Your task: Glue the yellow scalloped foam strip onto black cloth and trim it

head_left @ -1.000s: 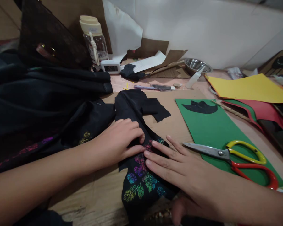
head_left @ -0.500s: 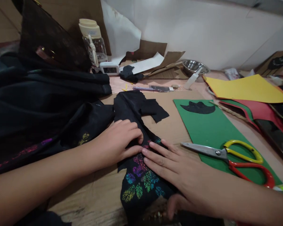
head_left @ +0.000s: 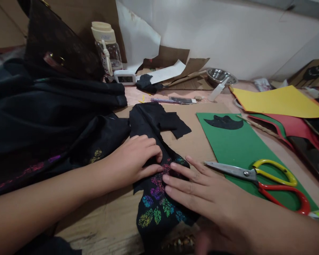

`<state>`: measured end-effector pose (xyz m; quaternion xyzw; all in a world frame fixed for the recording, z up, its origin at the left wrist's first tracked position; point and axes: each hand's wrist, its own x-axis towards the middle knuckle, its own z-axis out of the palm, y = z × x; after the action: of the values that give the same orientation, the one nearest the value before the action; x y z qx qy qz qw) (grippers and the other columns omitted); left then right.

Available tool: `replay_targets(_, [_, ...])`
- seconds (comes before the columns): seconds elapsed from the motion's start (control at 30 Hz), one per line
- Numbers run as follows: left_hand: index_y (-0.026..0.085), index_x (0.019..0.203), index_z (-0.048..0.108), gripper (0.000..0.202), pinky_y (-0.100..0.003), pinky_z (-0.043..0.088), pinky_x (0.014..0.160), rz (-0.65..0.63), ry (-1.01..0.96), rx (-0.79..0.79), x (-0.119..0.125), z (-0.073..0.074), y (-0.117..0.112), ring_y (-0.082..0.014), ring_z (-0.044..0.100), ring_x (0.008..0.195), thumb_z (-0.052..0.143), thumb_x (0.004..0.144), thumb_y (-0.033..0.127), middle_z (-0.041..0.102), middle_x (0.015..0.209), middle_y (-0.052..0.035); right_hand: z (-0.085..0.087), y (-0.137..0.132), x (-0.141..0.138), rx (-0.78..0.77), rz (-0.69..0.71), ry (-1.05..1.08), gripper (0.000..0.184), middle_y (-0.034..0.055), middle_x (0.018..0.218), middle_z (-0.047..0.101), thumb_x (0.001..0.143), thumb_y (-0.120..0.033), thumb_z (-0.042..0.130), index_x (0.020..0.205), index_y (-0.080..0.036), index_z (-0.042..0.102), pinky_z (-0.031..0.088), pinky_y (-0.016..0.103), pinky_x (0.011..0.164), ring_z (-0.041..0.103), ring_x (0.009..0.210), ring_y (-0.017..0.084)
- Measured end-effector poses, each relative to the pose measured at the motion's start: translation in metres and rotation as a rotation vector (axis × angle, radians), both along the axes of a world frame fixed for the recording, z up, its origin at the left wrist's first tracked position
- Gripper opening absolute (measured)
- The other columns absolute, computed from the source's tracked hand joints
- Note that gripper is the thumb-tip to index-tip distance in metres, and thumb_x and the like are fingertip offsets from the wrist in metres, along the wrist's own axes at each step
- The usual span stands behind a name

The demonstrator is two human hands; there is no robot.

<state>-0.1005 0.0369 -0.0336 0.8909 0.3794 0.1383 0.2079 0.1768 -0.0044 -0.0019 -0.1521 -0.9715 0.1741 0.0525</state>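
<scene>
A black cloth piece (head_left: pixel 146 122) with a foil-like, multicoloured leaf print lies across cardboard and a wooden surface. My left hand (head_left: pixel 139 157) rests on its middle, fingers bent and thumb apart from them; cloth shows in the gap, and the undersides of the fingers are hidden. To the right, my right hand (head_left: pixel 202 187) is open, its fingers spread over the printed part with the tips at or just above the cloth. Its thumb is blurred. Scissors (head_left: pixel 248 173) with one yellow and one red handle lie beside that hand, partly on a green sheet (head_left: pixel 228 145).
A large heap of black fabric (head_left: pixel 55 109) fills the left. Behind are a bottle (head_left: pixel 108 49), a small digital clock (head_left: pixel 124 77), a metal bowl (head_left: pixel 220 76) and a white-tipped tube (head_left: pixel 218 90). A black cutout (head_left: pixel 223 122) lies on the green sheet. Yellow sheets (head_left: pixel 281 101) lie at right.
My right hand has shifted slightly right and back from my left hand, uncovering more of the print. My left hand and the cloth have stayed nearly still.
</scene>
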Motion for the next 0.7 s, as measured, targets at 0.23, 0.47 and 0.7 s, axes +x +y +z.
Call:
replay_targets(0.23, [0.022,0.094,0.064,0.021,-0.037,0.036,0.078,-0.011,0.021,-0.007,0.001,0.002,0.000,-0.0235,0.054,0.089,0.065,0.099,0.042,0.064,0.096,-0.0029,-0.004,-0.004,0.005,-0.096,-0.030,-0.099,0.076,0.0146,0.160,0.047,0.101,-0.060,0.057,0.157,-0.011,0.044,0.003,0.043,0.133,0.033,0.155,0.023])
replay_targets(0.47, [0.022,0.094,0.064,0.021,-0.037,0.036,0.078,0.001,0.032,-0.020,0.002,0.004,0.001,-0.0239,0.053,0.090,0.067,0.098,0.042,0.064,0.096,-0.0033,0.017,-0.002,0.001,-0.053,0.029,0.077,0.044,0.0106,0.129,0.076,0.102,-0.044,0.064,0.130,-0.009,0.068,0.008,0.030,0.132,0.063,0.132,0.018])
replay_targets(0.7, [0.023,0.094,0.065,0.020,-0.037,0.036,0.076,0.001,0.019,0.004,0.001,0.001,0.000,-0.0232,0.054,0.088,0.065,0.099,0.042,0.064,0.095,-0.0023,-0.003,-0.004,-0.003,-0.012,-0.001,0.018,0.079,0.0218,0.154,0.052,0.097,-0.058,0.065,0.150,-0.002,0.051,0.027,0.042,0.129,0.041,0.151,0.027])
